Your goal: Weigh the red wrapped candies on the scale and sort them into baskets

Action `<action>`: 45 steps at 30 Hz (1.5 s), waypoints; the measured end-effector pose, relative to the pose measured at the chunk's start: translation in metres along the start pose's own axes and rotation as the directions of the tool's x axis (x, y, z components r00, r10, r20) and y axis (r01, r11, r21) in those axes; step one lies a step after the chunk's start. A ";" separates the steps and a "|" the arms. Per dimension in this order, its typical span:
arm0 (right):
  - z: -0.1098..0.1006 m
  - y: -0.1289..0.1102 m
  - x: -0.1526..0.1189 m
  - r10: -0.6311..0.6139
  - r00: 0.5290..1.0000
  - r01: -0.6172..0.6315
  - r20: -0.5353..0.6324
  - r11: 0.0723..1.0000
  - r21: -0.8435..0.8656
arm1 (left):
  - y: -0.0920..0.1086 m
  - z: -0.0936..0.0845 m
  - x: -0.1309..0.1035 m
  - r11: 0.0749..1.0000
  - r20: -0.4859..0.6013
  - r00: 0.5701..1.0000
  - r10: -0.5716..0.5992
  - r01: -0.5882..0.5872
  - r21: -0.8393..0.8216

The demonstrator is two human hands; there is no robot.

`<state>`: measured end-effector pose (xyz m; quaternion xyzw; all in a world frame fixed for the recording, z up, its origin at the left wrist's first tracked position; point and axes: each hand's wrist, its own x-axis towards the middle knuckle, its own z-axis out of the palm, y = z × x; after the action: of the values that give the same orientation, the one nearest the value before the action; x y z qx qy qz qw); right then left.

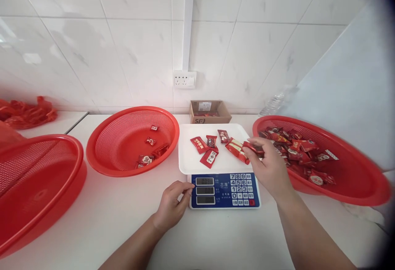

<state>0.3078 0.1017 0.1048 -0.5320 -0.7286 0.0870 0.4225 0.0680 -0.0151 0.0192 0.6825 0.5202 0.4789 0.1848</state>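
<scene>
A digital scale point(224, 190) with a blue keypad stands on the white table, its white tray point(188, 154) carrying several red candy packets point(209, 157). My right hand point(269, 167) hovers at the tray's right edge, fingers pinched on a red candy packet point(253, 147). My left hand point(173, 204) rests loosely curled on the table, fingertips touching the scale's left front corner; it holds nothing. A red basket point(354, 179) to the right is full of the same packets.
A red mesh basket point(123, 167) left of the scale holds a few packets. Another red basket point(46, 187) sits at the far left edge. A small cardboard box point(210, 117) stands against the tiled wall under a power socket point(184, 80). Red bags point(27, 113) lie at the back left.
</scene>
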 end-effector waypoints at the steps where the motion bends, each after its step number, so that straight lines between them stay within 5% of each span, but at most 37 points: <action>1: -0.002 0.003 -0.001 -0.023 1.000 0.022 -0.021 1.000 -0.019 | 0.000 0.000 0.000 1.000 0.002 1.000 0.000 0.000 -0.001; 8: 0.003 0.026 0.001 0.092 0.987 -0.066 0.135 0.980 -0.186 | -0.002 0.001 -0.001 1.000 0.008 1.000 0.000 0.000 -0.007; 14: 0.016 0.018 -0.003 0.086 0.948 -0.064 0.305 0.995 -0.083 | -0.002 0.001 -0.001 1.000 0.005 1.000 -0.001 0.001 -0.007; 19: 0.006 0.015 -0.006 0.035 0.989 -0.035 0.144 0.999 -0.005 | 0.001 -0.001 0.000 1.000 -0.007 1.000 0.007 -0.007 -0.009; 28: -0.023 0.024 -0.027 0.224 0.968 -0.221 -0.116 0.975 0.035 | 0.001 0.001 0.000 1.000 -0.017 1.000 0.015 -0.015 -0.015; 35: -0.036 0.025 -0.040 0.355 0.924 -0.353 -0.144 0.935 0.040 | 0.003 0.001 0.001 1.000 -0.017 1.000 0.012 -0.012 -0.019; 45: -0.036 0.035 -0.047 0.324 0.931 -0.332 -0.167 0.943 -0.024 | -0.001 0.003 0.000 0.999 0.002 1.000 -0.021 0.021 -0.025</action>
<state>0.3614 0.0652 0.0826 -0.6622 -0.5953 0.0943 0.4453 0.0704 -0.0141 0.0167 0.6752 0.5212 0.4828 0.1986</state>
